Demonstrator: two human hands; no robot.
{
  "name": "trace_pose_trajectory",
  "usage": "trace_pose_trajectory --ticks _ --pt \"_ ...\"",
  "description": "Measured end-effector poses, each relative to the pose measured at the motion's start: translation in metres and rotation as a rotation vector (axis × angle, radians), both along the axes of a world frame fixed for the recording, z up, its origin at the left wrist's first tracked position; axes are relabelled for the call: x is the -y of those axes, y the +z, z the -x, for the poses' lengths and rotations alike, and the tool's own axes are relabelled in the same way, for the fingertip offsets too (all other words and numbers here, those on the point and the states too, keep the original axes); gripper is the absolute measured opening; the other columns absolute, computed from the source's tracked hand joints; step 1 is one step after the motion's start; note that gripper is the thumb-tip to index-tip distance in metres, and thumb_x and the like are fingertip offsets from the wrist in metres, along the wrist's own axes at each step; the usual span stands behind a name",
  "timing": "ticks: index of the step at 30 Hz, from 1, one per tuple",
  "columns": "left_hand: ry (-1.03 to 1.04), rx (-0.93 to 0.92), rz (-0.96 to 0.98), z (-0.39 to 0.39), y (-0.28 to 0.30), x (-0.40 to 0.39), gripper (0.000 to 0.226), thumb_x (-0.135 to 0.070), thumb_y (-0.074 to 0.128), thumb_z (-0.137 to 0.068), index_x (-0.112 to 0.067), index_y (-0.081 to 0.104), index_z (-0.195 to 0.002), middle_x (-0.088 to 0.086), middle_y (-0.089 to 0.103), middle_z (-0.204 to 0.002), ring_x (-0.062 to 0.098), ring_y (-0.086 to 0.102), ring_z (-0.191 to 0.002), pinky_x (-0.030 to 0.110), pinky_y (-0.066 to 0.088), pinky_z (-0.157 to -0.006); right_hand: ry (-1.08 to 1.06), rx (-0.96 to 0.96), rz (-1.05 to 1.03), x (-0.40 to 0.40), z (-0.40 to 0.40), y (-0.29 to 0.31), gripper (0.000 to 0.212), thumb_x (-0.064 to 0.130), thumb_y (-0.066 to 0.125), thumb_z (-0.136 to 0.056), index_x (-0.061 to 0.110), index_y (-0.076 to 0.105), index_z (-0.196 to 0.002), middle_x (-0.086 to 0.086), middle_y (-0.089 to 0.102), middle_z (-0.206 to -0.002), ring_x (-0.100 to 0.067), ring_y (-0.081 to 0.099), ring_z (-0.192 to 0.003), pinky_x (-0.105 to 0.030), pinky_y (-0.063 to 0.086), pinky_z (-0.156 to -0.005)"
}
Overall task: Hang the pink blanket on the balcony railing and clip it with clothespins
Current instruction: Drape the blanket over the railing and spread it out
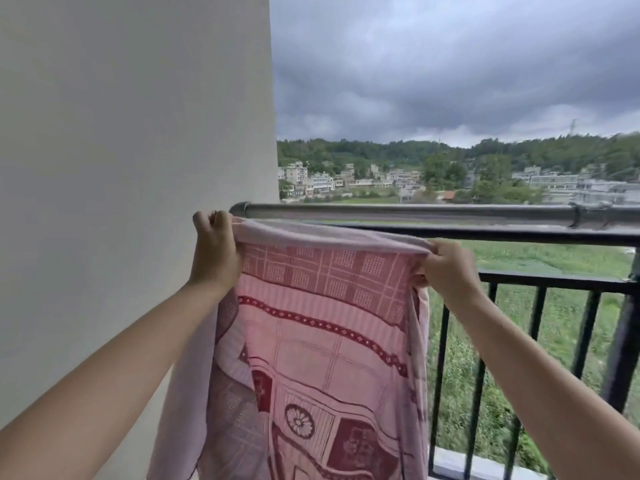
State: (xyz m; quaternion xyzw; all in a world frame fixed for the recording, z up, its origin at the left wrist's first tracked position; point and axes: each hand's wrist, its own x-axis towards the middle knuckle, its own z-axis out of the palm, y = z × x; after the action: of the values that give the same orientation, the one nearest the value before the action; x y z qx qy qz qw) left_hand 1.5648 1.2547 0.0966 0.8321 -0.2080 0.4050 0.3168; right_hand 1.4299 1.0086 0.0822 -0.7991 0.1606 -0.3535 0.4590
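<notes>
Head cam, close, facing forward over balcony railing [433, 212]

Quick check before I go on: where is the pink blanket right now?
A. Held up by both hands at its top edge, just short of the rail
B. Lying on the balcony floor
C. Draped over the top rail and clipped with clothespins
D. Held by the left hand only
A: the left hand and right hand each grip the top edge of the pink blanket, which hangs below and in front of the rail; no clothespins show.
</notes>
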Motion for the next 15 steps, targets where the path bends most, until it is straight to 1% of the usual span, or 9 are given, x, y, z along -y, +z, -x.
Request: trace_pose_trajectory --ticks 2,3,4,5,6,8,10,13,15 --pt "0.003 0.104 -0.077 -0.007 0.018 0.009 0.025 0.001 0.052 -0.081 0.014 0.047 -0.102 0.04 0.042 -0.113 0.053 0.047 -0.099 0.058 0.044 -0.091 -0.106 0.279 0.039 -0.007 0.01 0.024 0.017 -0.004 0.048 -0.081 -0.003 0.064 -0.087 -0.015 0.067 -0.077 -0.025 0.065 -0.064 -0.035 0.059 -0.057" --pt "0.052 0.154 -0.146 -0.012 0.03 0.015 0.036 -0.007 0.055 -0.082 0.015 0.045 -0.108 0.04 0.041 -0.118 0.054 0.044 -0.107 0.057 0.041 -0.095 -0.174 0.387 0.11 -0.013 0.015 0.039 0.015 -0.005 0.048 -0.08 -0.003 0.062 -0.086 -0.012 0.064 -0.079 -0.024 0.061 -0.064 -0.031 0.057 -0.055" --pt "0.096 0.174 -0.208 -0.018 0.044 0.021 0.05 -0.015 0.056 -0.083 0.014 0.039 -0.12 0.04 0.035 -0.128 0.052 0.037 -0.119 0.053 0.036 -0.101 -0.264 0.454 0.205 -0.018 0.018 0.056 0.014 -0.007 0.047 -0.081 -0.003 0.059 -0.088 -0.01 0.059 -0.083 -0.021 0.055 -0.065 -0.022 0.051 -0.049" --pt "0.093 0.152 -0.242 -0.024 0.06 0.027 0.063 -0.022 0.055 -0.085 0.009 0.027 -0.132 0.037 0.023 -0.14 0.048 0.027 -0.13 0.049 0.029 -0.108 -0.36 0.491 0.313 -0.018 0.017 0.073 0.017 -0.009 0.045 -0.081 -0.005 0.055 -0.093 -0.01 0.052 -0.088 -0.019 0.047 -0.069 -0.018 0.042 -0.048" --pt "0.074 0.139 -0.257 -0.031 0.074 0.032 0.072 -0.025 0.054 -0.086 0.003 0.014 -0.14 0.032 0.008 -0.148 0.044 0.017 -0.136 0.045 0.023 -0.113 -0.433 0.518 0.416 -0.016 0.014 0.09 0.021 -0.011 0.042 -0.08 -0.005 0.052 -0.098 -0.014 0.048 -0.095 -0.018 0.042 -0.075 -0.019 0.039 -0.053" --pt "0.044 0.162 -0.311 -0.054 0.099 0.039 0.077 -0.027 0.053 -0.087 -0.008 0.003 -0.144 0.021 -0.009 -0.153 0.039 0.005 -0.14 0.043 0.016 -0.115 -0.509 0.573 0.629 -0.007 -0.005 0.12 0.027 -0.012 0.041 -0.076 -0.007 0.048 -0.101 -0.024 0.045 -0.108 -0.025 0.042 -0.084 -0.035 0.048 -0.073" --pt "0.038 0.208 -0.389 -0.074 0.116 0.043 0.075 -0.029 0.054 -0.087 -0.011 0.008 -0.144 0.017 -0.007 -0.154 0.038 0.004 -0.141 0.043 0.014 -0.116 -0.548 0.534 0.819 0.013 -0.032 0.141 0.029 -0.005 0.047 -0.075 -0.008 0.047 -0.103 -0.029 0.044 -0.113 -0.037 0.048 -0.097 -0.051 0.047 -0.087" --pt "0.034 0.375 -0.391 -0.098 0.151 0.054 0.074 -0.031 0.059 -0.083 -0.01 0.019 -0.142 0.019 0.005 -0.154 0.039 0.013 -0.14 0.046 0.019 -0.114 -0.634 0.283 0.974 0.052 -0.07 0.179 0.066 0.02 0.058 -0.079 -0.011 0.026 -0.127 -0.033 0.024 -0.137 -0.045 0.032 -0.124 -0.05 0.036 -0.104" --pt "0.068 0.372 -0.377 -0.115 0.168 0.066 0.076 -0.037 0.06 -0.081 -0.013 0.02 -0.142 0.017 0.006 -0.154 0.039 0.015 -0.139 0.046 0.02 -0.114 -0.705 0.051 1.116 0.063 -0.091 0.188 0.078 0.034 0.057 -0.08 -0.006 0.017 -0.134 -0.03 0.017 -0.143 -0.043 0.021 -0.131 -0.049 0.029 -0.109"
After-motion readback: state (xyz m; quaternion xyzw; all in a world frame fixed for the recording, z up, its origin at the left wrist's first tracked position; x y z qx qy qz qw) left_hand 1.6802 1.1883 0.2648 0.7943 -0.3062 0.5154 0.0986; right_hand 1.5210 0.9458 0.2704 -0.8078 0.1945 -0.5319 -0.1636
